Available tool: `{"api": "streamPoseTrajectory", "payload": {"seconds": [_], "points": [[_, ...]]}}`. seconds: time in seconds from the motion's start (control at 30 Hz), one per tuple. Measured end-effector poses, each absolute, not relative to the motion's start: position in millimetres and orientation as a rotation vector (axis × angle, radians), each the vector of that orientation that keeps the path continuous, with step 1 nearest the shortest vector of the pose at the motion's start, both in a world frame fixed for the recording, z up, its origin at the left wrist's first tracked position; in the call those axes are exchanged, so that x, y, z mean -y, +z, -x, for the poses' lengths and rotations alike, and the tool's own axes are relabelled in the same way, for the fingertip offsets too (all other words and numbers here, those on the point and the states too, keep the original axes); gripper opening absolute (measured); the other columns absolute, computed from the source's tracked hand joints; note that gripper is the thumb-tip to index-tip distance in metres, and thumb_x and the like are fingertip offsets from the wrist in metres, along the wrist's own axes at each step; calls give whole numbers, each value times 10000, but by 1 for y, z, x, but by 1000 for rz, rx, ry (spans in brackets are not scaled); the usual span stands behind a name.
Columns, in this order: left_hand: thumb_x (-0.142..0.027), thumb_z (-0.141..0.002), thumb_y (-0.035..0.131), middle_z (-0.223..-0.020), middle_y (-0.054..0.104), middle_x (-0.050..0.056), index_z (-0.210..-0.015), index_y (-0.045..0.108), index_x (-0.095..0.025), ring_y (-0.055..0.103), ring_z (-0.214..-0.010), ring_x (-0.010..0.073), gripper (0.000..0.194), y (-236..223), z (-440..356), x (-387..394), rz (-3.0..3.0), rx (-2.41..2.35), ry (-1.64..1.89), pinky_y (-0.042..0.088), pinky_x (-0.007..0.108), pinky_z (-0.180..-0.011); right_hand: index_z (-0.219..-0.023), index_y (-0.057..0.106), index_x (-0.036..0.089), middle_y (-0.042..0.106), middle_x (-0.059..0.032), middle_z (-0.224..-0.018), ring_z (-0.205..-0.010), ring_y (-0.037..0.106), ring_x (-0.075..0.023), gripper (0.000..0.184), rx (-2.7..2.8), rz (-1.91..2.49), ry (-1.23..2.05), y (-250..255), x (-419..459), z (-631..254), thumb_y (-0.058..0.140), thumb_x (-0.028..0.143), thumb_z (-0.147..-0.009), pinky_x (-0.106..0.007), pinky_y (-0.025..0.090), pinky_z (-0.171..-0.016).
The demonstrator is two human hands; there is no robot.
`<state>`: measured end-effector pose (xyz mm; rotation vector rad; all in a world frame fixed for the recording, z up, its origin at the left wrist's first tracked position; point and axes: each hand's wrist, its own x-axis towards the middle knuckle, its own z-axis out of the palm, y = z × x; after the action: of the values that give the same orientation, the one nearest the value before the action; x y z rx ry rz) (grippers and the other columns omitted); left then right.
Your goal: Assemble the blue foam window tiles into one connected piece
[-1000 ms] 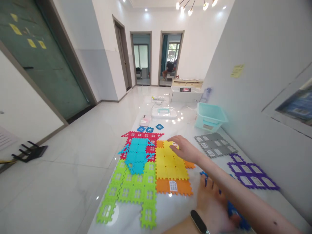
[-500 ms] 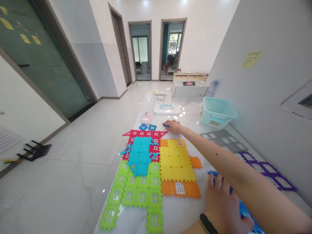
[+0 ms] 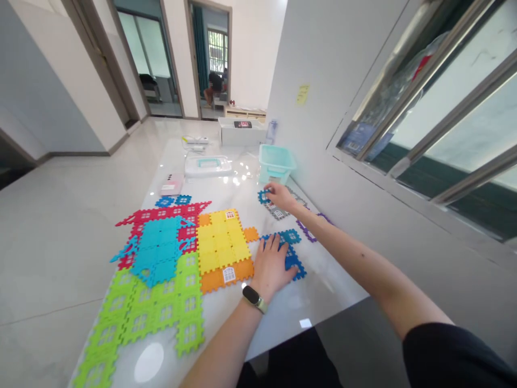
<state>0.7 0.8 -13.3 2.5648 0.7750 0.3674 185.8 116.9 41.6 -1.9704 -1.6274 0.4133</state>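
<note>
My right hand pinches a small blue window tile, held beside the grey window panel. My left hand, with a watch on its wrist, lies with fingers spread on the dark blue panel, covering part of it. A teal-blue window piece shows at that panel's far edge. To the left are joined toothed panels: yellow, orange, light blue, red and green. Beyond the red panel lie two blue window tiles.
Against the wall stands a mint-green bin. Purple window panels lie partly behind my right forearm. Farther back are a clear lid, a pink box and a white box. A person is in the far doorway.
The view has turned to the right. My right hand has carried the blue window tile from near the far end of the table to beside the grey panel. My left hand stays on the blue panel.
</note>
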Motion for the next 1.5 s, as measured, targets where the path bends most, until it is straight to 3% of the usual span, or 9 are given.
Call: {"api": "streamPoseTrajectory", "payload": {"seconds": [0.17,0.33,0.53,1.0,1.4,1.5], "points": [[-542,-841,566,-1518,376,145,-1379,485,-176,277,-1427,315,655,-12,-1,1,-2600,-823,380,163,508,-1189,-949,575,173,549,47,-555,-458,523,-123,255,1418,1889,567,18,18,-207,554,397,-828,-228,436,-436],[-570,-876,514,-1551,326,119,-1427,424,-195,235,-1446,305,672,-12,0,3,-2650,-832,331,144,510,-1194,-994,619,165,650,-12,-684,-541,578,-144,343,1251,1832,598,-17,72,-203,523,459,-847,-251,461,-473],[-580,-905,468,-1555,319,116,-1445,404,-201,228,-1450,296,663,-16,0,3,-2713,-821,313,152,504,-1191,-942,683,185,702,-44,-819,-732,640,-196,257,1233,1830,544,-23,63,-200,588,389,-817,-328,512,-690],[-529,-934,439,-1533,352,81,-1418,450,-345,261,-1418,347,518,-9,-3,10,-2752,-839,311,142,586,-1159,-951,737,222,632,-74,-940,-901,605,-224,203,1484,1907,198,-31,68,-192,545,232,-885,-385,505,-845],[-567,-919,442,-1529,347,109,-1424,445,-323,243,-1428,361,561,-10,-3,14,-2700,-839,358,132,624,-1153,-1054,698,184,631,-126,-1037,-957,585,-262,282,1838,2030,21,-10,80,-170,440,184,-941,-393,492,-860],[-599,-918,423,-1535,337,119,-1438,426,-322,220,-1438,379,589,-10,-2,15,-2685,-807,350,127,642,-1147,-920,710,171,651,-124,-915,-861,599,-256,268,1976,2118,3,2,78,-169,444,139,-909,-374,482,-798]]}}
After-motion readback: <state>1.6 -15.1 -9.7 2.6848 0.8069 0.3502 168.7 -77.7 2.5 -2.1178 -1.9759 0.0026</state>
